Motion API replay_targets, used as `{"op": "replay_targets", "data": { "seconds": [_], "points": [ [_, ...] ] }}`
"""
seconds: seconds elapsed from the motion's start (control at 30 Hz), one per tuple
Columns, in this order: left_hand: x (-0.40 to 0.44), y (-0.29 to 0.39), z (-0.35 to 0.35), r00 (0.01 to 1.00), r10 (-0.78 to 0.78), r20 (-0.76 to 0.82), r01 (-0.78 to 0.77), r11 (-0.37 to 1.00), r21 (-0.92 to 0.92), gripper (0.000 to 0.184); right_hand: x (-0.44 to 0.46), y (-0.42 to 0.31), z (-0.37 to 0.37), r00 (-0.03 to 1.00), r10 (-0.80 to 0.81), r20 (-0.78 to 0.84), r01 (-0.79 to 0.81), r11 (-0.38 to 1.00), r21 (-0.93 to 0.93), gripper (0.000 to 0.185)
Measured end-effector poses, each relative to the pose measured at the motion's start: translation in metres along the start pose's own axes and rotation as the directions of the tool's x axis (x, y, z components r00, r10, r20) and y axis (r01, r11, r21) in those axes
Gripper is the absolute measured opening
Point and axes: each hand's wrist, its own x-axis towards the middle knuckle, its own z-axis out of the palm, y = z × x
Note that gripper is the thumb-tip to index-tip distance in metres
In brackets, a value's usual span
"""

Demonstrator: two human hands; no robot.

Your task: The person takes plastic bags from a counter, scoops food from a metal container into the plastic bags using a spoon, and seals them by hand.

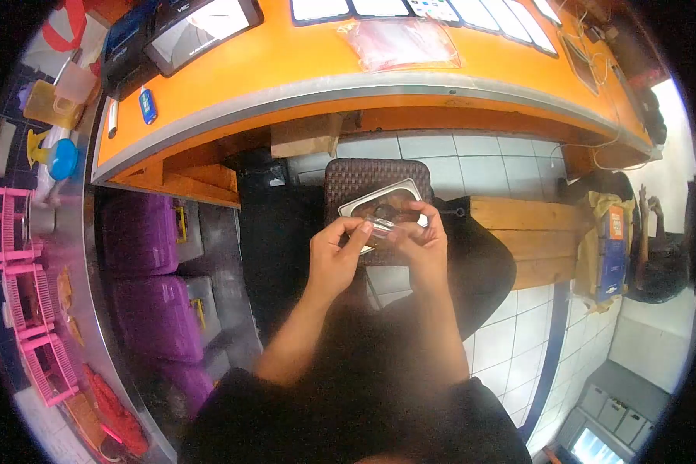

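My left hand (339, 241) and my right hand (423, 241) meet in the middle of the view, fingers pinched together. Between them is a small, shiny, see-through piece (380, 225), too small and blurred to name. Just beyond and below the fingers lies a pale-rimmed rectangular tray (410, 184). Something brown with a dark round spot shows inside it, partly hidden by my hands. A brown woven stool (348, 174) stands under the tray, between my knees.
An orange counter (271, 69) curves ahead, bearing several tablet-like screens, a plastic bag (398, 42) and a blue bottle (148, 106). Purple bins (139, 232) and pink racks (31, 298) are left. A wooden bench (522, 240), a blue box (612, 255) and another person (657, 255) are right.
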Motion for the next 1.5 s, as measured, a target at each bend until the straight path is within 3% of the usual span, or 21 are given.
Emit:
{"op": "replay_targets", "data": {
  "seconds": [0.23,0.33,0.5,0.63,0.67,0.73,0.8,0.83,0.87,0.9,0.93,0.97,1.0,1.03,1.1,1.23,1.3,1.37,1.4,1.47,1.5],
  "points": [
    [-0.007,0.016,-0.008,0.988,0.15,-0.045,-0.15,0.989,-0.009,0.015,-0.011,-0.023,0.016,0.985,-0.004,-0.17,-0.045,0.958,-0.284,0.057],
    [-0.01,0.048,-0.045,0.952,0.222,-0.209,-0.198,0.971,0.132,0.014,-0.001,-0.012,-0.002,0.983,-0.052,-0.176,0.023,0.986,-0.163,0.058],
    [-0.07,0.124,-0.173,0.811,0.329,-0.485,-0.375,0.927,0.001,0.014,0.005,-0.004,-0.038,0.998,-0.049,-0.047,0.047,0.998,-0.049,0.07],
    [-0.119,0.171,-0.306,0.41,0.423,-0.808,-0.271,0.902,0.335,0.015,0.005,-0.006,-0.026,1.0,-0.001,0.026,0.001,1.0,0.006,0.072],
    [-0.134,0.174,-0.357,0.369,0.332,-0.868,-0.06,0.94,0.335,0.02,0.004,-0.005,-0.021,0.998,0.012,0.069,-0.016,0.998,0.056,0.072],
    [-0.163,0.175,-0.41,0.239,0.196,-0.951,-0.021,0.98,0.196,0.034,0.002,-0.004,-0.009,0.997,0.048,0.065,-0.049,0.998,0.026,0.071],
    [-0.224,0.151,-0.464,0.036,0.447,-0.894,0.437,0.797,0.416,0.044,0.007,-0.004,-0.001,0.998,0.056,0.038,-0.057,0.998,0.016,0.07],
    [-0.258,0.139,-0.495,0.147,0.741,-0.656,0.748,0.35,0.564,0.051,0.008,-0.003,-0.001,0.995,0.06,0.075,-0.061,0.998,0.007,0.069],
    [-0.263,0.16,-0.452,0.124,0.664,-0.738,0.894,0.248,0.374,0.05,0.006,-0.004,-0.004,0.993,0.067,0.102,-0.066,0.998,-0.008,0.067],
    [-0.27,0.168,-0.424,0.198,0.51,-0.837,0.979,-0.056,0.197,0.058,0.008,0.002,-0.015,0.99,0.049,0.131,-0.062,0.994,0.09,0.061],
    [-0.279,0.147,-0.422,0.079,0.527,-0.846,0.997,-0.036,0.071,0.067,0.008,0.003,-0.019,0.997,0.023,0.079,-0.03,0.996,0.088,0.061],
    [-0.296,0.138,-0.417,0.119,0.398,-0.91,0.984,0.075,0.161,0.076,0.008,0.002,-0.019,0.995,0.068,0.071,-0.076,0.991,0.109,0.058],
    [-0.335,0.092,-0.467,0.133,0.348,-0.928,0.991,-0.056,0.121,0.079,0.009,0.0,-0.021,0.991,0.114,0.068,-0.122,0.984,0.131,0.056],
    [-0.338,0.093,-0.459,0.075,0.018,-0.997,0.987,0.143,0.077,0.079,0.01,-0.002,-0.024,0.995,0.095,0.03,-0.098,0.987,0.127,0.056],
    [-0.315,0.114,-0.396,0.029,0.254,-0.967,0.996,0.071,0.049,0.074,0.012,-0.001,-0.027,0.987,0.154,0.043,-0.157,0.984,0.089,0.055],
    [-0.289,0.139,-0.345,0.105,0.229,-0.968,0.988,0.083,0.127,0.067,0.008,-0.002,-0.005,0.991,0.115,0.067,-0.117,0.993,0.026,0.057],
    [-0.27,0.139,-0.311,0.285,0.399,-0.872,0.702,0.532,0.473,0.058,0.0,-0.003,0.019,0.995,0.056,0.087,-0.049,0.995,-0.081,0.057],
    [-0.217,0.136,-0.247,0.339,0.293,-0.894,0.219,0.9,0.378,0.052,-0.012,-0.006,0.044,0.984,-0.037,0.173,0.101,0.921,-0.375,0.06],
    [-0.19,0.133,-0.217,0.494,0.116,-0.862,-0.051,0.993,0.105,0.046,-0.017,-0.005,0.062,0.967,-0.095,0.235,0.207,0.833,-0.513,0.063],
    [-0.149,0.122,-0.146,0.727,-0.046,-0.685,-0.071,0.987,-0.141,0.034,-0.034,-0.004,0.104,0.925,-0.215,0.313,0.355,0.779,-0.516,0.071],
    [-0.127,0.083,-0.13,0.747,0.017,-0.664,-0.033,0.999,-0.012,0.029,-0.042,0.002,0.118,0.922,-0.222,0.318,0.365,0.775,-0.516,0.071]
  ]
}}
